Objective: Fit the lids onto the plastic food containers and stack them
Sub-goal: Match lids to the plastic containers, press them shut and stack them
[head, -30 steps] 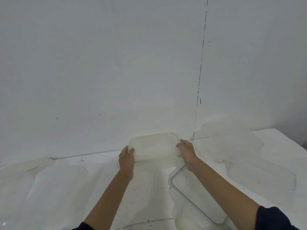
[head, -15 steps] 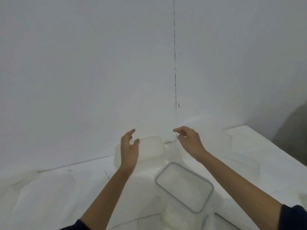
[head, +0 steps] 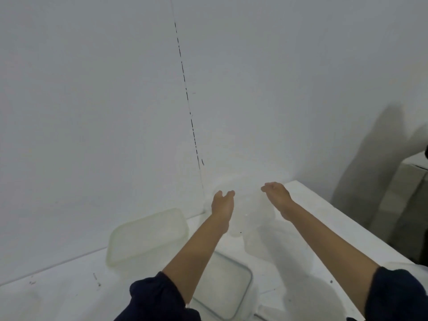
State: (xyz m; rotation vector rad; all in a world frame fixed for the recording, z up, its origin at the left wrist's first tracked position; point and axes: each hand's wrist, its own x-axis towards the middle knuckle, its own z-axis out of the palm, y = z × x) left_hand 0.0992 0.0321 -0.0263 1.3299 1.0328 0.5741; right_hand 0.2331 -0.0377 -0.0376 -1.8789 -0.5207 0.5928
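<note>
white table (head: 58, 295), right hand (head: 276, 196) near its edge

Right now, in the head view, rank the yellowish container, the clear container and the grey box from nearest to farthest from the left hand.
1. clear container, just right of the left hand.
2. yellowish container, to its left, nearer the person.
3. grey box, far off to the right.
</note>
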